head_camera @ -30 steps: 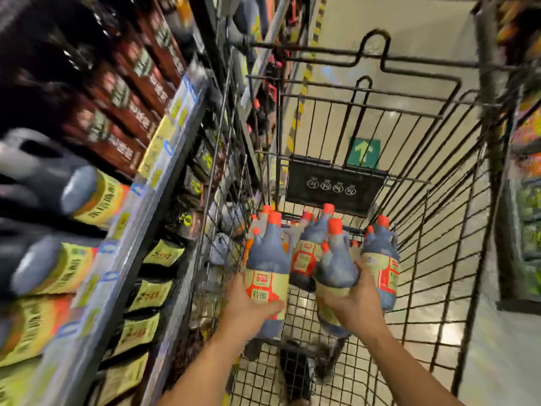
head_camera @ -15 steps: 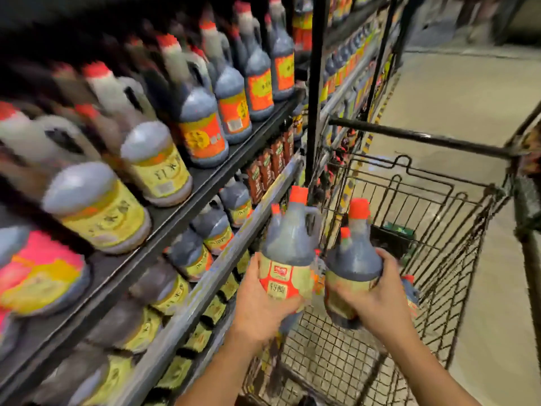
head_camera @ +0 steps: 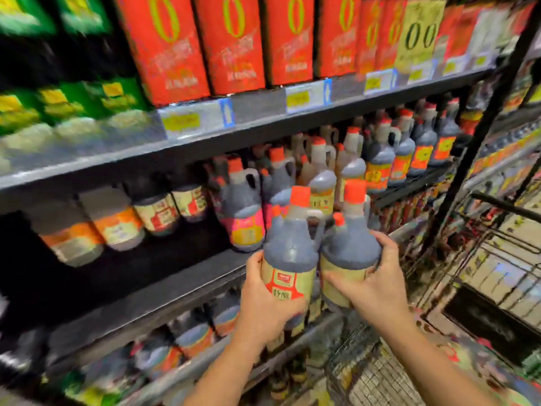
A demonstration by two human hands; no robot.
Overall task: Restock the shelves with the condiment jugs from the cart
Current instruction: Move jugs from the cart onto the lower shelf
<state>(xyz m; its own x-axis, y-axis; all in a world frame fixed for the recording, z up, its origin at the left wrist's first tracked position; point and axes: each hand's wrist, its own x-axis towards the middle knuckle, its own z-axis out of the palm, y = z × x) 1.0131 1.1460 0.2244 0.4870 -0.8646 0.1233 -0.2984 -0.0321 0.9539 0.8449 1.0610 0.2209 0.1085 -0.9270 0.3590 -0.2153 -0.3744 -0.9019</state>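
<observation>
Head view: the left hand has its grip closed on the left jug, holding it low on the body. The thumb lies beside the red and cream label and the fingers curl under and round the far side. The right hand has its grip closed on the right jug. Its fingers wrap the jug's right flank at the shoulder and its thumb lies across the pale label.

Both jugs stand upright in the air, filled with dark liquid and topped with orange-red caps, each with a small second cap beside the neck. They sit just beside one another; whether they touch I cannot tell. They hang in front of the front edge of the middle shelf, to the left of the wire cart.

Behind them on that shelf stands a crowd of shelf jugs of the same shape, running off to the right in rows. Further left are blurred bottles with orange and red labels.

The upper shelf carries red cartons and green packs, with yellow price tags on its edge. On the lower shelf more dark bottles show, much blurred. A black upright post stands between the shelves and the cart
</observation>
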